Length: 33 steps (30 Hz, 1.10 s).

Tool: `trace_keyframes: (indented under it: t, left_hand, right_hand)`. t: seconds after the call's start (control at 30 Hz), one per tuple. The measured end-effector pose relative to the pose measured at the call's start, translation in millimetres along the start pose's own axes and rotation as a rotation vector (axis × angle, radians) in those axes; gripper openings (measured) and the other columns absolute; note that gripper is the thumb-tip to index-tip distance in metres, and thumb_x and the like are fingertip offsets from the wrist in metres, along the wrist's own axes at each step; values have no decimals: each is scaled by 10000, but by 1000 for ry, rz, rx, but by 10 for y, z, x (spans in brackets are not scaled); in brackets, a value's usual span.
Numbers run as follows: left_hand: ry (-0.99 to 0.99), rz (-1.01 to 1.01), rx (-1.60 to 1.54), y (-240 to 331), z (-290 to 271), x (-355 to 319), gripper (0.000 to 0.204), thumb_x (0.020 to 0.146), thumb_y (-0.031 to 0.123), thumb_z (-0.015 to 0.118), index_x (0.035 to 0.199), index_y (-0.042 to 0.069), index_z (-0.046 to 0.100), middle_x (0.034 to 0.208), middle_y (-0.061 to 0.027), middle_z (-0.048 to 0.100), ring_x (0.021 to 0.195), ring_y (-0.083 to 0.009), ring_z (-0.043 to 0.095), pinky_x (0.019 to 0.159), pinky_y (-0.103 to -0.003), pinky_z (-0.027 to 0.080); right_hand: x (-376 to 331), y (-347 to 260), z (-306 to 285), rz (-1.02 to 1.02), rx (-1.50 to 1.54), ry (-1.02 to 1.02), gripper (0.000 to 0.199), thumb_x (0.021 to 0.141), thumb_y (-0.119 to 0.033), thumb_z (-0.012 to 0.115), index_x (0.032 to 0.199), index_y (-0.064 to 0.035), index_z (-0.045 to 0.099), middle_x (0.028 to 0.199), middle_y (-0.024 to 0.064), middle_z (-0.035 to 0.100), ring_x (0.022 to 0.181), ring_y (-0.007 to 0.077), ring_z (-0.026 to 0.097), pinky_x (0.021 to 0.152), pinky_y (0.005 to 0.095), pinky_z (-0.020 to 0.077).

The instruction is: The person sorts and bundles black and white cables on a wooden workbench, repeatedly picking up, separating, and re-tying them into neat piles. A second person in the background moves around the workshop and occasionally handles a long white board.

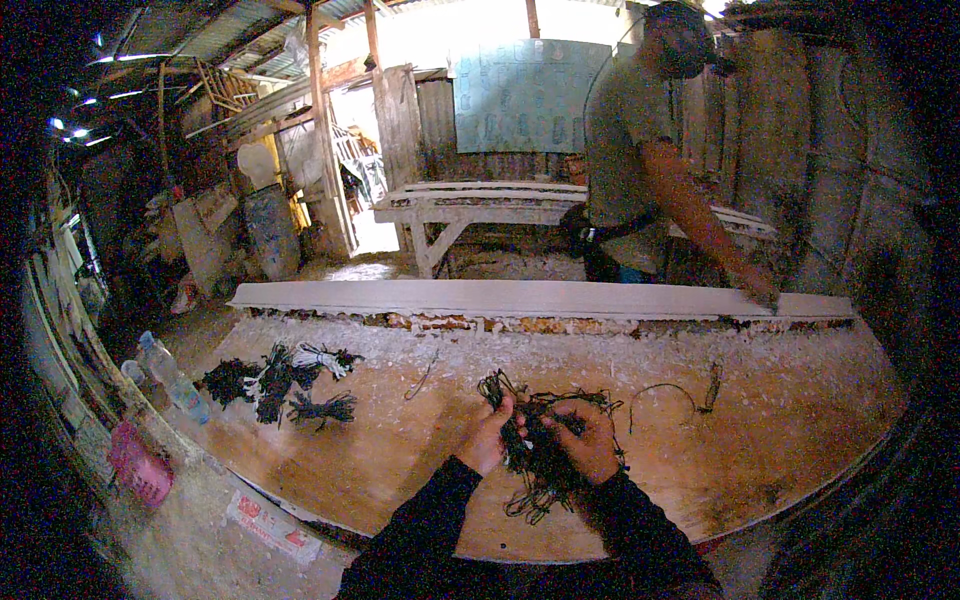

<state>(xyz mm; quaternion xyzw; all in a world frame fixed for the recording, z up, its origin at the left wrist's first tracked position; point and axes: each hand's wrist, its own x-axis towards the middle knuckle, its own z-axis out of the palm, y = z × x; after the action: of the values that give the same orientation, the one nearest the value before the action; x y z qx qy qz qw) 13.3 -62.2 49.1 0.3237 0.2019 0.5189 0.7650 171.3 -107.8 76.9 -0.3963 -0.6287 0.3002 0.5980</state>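
At the front middle of the wooden table, my left hand [487, 440] is closed round a bundle of dark cords, its looped ends sticking up past the fingers. My right hand [590, 438] is closed too, its thumb and fingers pinching strands in the tangled pile of dark cords [545, 470] between my hands. Whether these are string or thin wire is too grainy to tell. To the left lie several gathered dark bundles [272, 385], and a pale bundle [322, 358] rests among them. Loose strands [665, 390] lie right of my hands, and one thin strand [422, 376] lies left of them.
A long white plaster-like strip [500, 298] runs along the table's far edge, where a person [640, 170] reaches down to its right end. A clear plastic bottle [175, 380] lies at the table's left edge, near a pink basket [140, 465]. Behind stands a white bench [470, 205].
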Motion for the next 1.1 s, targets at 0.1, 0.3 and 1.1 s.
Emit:
trace_keyframes:
  t: [0.1, 0.3, 1.1]
  left_hand:
    - [2, 74, 4, 40, 118, -76, 169, 857, 252, 554, 890, 110, 468, 793, -15, 513, 700, -151, 496, 629, -306, 446]
    - [-9, 82, -92, 36, 33, -23, 136, 858, 217, 552, 882, 133, 448, 762, -10, 492, 710, -159, 505, 638, -318, 447]
    - [-117, 5, -67, 45, -40, -32, 139, 875, 224, 521, 941, 107, 485, 727, 7, 457, 640, -113, 440, 619, -279, 409]
  right_hand:
    - [10, 52, 8, -170, -242, -102, 151, 733, -54, 663, 867, -26, 596, 865, 84, 622, 818, 182, 590, 754, 291, 454]
    - [-21, 47, 28, -71, -266, -220, 211, 722, -38, 651, 932, -35, 629, 888, 104, 642, 821, 204, 615, 755, 302, 467]
    - [175, -59, -229, 426, 620, 116, 132, 830, -151, 587, 733, -88, 523, 697, 5, 571, 613, 82, 525, 570, 225, 418]
